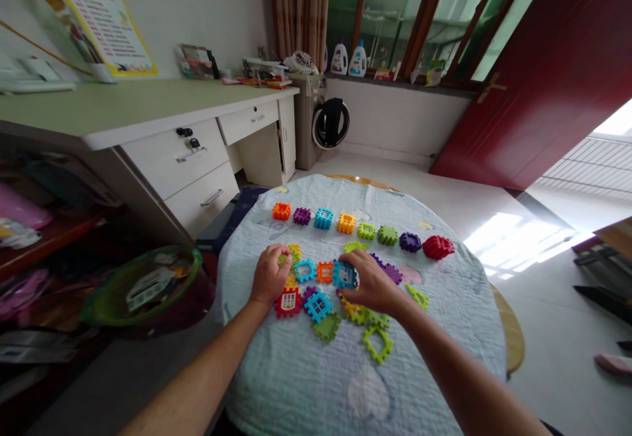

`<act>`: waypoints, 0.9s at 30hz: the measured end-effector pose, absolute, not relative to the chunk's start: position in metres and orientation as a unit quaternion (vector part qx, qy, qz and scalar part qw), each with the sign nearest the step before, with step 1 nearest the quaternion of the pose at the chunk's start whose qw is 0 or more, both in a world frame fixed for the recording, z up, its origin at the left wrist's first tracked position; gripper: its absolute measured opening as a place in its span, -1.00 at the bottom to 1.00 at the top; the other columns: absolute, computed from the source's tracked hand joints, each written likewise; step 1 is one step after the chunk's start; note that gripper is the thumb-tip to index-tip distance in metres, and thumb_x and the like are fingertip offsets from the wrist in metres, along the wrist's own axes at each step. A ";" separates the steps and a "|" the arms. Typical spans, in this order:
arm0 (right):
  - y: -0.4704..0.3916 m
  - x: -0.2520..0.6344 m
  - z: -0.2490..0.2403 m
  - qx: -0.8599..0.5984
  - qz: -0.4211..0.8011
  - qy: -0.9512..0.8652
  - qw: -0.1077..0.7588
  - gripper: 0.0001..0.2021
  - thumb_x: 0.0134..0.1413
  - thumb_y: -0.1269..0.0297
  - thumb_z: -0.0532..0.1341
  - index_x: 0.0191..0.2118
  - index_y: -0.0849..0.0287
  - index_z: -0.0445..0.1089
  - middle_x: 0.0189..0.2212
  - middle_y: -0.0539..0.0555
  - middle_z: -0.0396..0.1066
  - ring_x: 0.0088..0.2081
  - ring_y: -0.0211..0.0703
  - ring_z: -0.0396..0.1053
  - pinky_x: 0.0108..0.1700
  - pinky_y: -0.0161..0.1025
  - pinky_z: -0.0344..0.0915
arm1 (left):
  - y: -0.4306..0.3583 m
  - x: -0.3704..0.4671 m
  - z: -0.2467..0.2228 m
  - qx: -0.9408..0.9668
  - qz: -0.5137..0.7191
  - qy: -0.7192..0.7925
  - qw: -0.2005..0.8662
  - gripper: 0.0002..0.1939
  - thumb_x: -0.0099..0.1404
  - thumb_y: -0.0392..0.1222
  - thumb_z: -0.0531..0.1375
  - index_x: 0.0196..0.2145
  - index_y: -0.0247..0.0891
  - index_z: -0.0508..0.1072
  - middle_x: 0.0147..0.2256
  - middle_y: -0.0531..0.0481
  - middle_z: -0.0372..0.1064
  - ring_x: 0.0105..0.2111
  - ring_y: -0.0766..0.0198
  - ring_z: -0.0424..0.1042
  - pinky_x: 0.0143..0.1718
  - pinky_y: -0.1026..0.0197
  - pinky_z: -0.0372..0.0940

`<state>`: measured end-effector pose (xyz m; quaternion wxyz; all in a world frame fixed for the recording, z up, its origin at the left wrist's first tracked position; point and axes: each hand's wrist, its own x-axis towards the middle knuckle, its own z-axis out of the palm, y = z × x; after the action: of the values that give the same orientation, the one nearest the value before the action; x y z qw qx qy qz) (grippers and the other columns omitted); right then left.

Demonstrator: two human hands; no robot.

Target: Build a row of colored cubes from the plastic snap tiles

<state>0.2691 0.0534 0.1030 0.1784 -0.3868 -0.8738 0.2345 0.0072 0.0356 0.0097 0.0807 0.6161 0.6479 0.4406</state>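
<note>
Over a loose pile of coloured plastic interlocking tiles, both hands are at work. My left hand [270, 274] is closed at the pile's left edge, its fingers curled on a green tile [283, 259] beside yellow tiles [294, 251]; its fingertips are partly hidden. My right hand [372, 281] grips blue window tiles [344, 274] between thumb and fingers. Between the hands lie a light blue tile [305, 270] and an orange tile [324, 271]. Nearer me are a red window tile [288, 302], a blue tile [318, 305] and a green frame [378, 344].
Beyond the hands, a row of same-coloured stacks runs from an orange stack [281, 211] to a red stack [438, 247]. A pale cloth [276, 377] covers the round table. A basket [148, 291] stands left, below a desk [172, 110]. A washing machine [303, 120] stands behind.
</note>
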 end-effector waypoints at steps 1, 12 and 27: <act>0.073 0.260 0.104 -0.401 0.207 -0.875 0.177 -0.53 -0.18 0.35 0.27 -0.03 0.19 0.33 -0.15 0.14 0.32 -0.10 -0.04 0.26 0.00 -0.11 0.20 | 0.036 0.007 0.010 0.616 0.441 0.648 0.082 -0.80 0.29 -0.09 0.02 -0.31 -0.22 0.38 -0.22 -0.11 0.37 -0.14 0.10 0.36 0.00 0.02 0.25; 0.208 0.184 0.104 -0.528 0.072 -0.845 0.048 -0.42 -0.05 0.18 0.26 0.14 0.16 0.29 0.05 0.22 0.33 0.03 0.12 0.24 0.00 -0.10 0.18 | 0.033 0.009 0.017 0.612 0.438 0.652 0.094 -0.90 0.25 -0.19 0.05 -0.33 -0.19 0.34 -0.28 -0.06 0.35 -0.18 0.11 0.35 -0.05 0.02 0.25; 0.217 0.177 0.097 -0.527 0.093 -0.844 0.042 -0.37 -0.09 0.15 0.34 0.15 0.16 0.28 0.09 0.25 0.28 0.06 0.12 0.24 0.01 -0.10 0.21 | 0.032 0.010 0.017 0.610 0.431 0.658 0.094 -0.92 0.21 -0.22 0.09 -0.30 -0.19 0.34 -0.25 -0.07 0.34 -0.16 0.11 0.34 -0.03 0.01 0.26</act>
<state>0.1775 0.2171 0.0970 0.0420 -0.5269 -0.8438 0.0930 0.0096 0.0321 0.0172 0.0938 0.6099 0.6581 0.4314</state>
